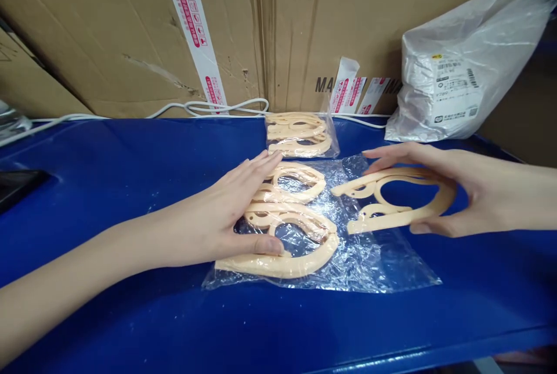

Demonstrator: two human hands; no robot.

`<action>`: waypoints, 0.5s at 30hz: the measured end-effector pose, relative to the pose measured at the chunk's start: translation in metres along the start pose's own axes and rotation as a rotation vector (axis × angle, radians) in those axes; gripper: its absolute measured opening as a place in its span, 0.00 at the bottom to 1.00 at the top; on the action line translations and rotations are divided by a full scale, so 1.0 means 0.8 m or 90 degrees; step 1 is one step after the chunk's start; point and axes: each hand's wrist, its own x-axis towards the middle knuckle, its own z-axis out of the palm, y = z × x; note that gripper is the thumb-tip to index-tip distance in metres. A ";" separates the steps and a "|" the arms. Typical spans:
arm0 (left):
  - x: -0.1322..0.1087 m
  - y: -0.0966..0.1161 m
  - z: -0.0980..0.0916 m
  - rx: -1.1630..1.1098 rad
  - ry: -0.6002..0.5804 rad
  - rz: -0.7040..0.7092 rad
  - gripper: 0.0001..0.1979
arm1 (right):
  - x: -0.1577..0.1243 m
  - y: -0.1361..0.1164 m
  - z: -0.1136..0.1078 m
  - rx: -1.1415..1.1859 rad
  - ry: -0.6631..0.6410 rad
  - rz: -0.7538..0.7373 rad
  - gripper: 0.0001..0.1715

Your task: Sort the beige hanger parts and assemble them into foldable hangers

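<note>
My left hand (226, 211) lies with stretched fingers over a clear plastic bag (369, 267), its thumb and fingertips on the beige folding hangers (304, 261) inside. These hangers are folded up, one beside the other. To the right, my right hand (452, 188) grips another beige folding hanger (394, 220) around its curved end, thumb on the near side and fingers on the far side. That hanger is folded, with its straight ends pointing left, above the right part of the bag. Behind the bag sits a second clear pack of folded hangers (300, 145).
A blue table (130, 316) lies under everything. Large cardboard boxes (130, 32) with printed tape stand along its back. A white cable (169, 107) runs at their foot. At the back right is a white plastic package (418, 95); a dark object (20, 185) sits at the left edge.
</note>
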 end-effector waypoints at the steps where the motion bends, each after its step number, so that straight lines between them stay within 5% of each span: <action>1: 0.000 -0.001 -0.001 0.006 -0.008 0.005 0.53 | 0.004 -0.006 0.006 -0.003 0.020 -0.035 0.47; 10: 0.004 -0.009 -0.008 0.030 -0.079 0.017 0.55 | 0.037 -0.039 0.079 0.022 0.128 -0.132 0.50; 15: 0.006 -0.002 -0.007 0.024 -0.077 0.011 0.46 | 0.036 -0.028 0.065 0.047 0.058 -0.111 0.52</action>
